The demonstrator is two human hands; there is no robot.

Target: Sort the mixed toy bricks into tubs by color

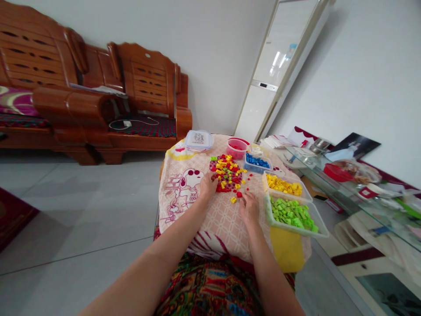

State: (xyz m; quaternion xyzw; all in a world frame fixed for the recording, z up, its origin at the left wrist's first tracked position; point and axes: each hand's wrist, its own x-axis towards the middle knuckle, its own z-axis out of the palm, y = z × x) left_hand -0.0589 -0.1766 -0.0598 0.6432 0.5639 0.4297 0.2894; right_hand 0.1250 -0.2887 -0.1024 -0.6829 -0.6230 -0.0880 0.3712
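A patch of small red, yellow and green building blocks (227,169) covers a dark red baseplate (237,180) on the cloth-covered table. My left hand (208,187) is at the plate's left edge, its fingers bent and closed against that edge. To the right and nearer to me, my right hand (249,207) has its fingertips together at a red block (239,194), which it appears to pinch. A loose yellow block (233,200) lies just left of those fingertips. Several tiny red pieces (250,175) are scattered right of the plate.
Tubs of green blocks (292,214), yellow blocks (283,184) and blue blocks (257,161) line the table's right side. A pink round tub (237,149) and a lidded box (199,140) stand at the back. A cluttered glass shelf (355,188) is at the right.
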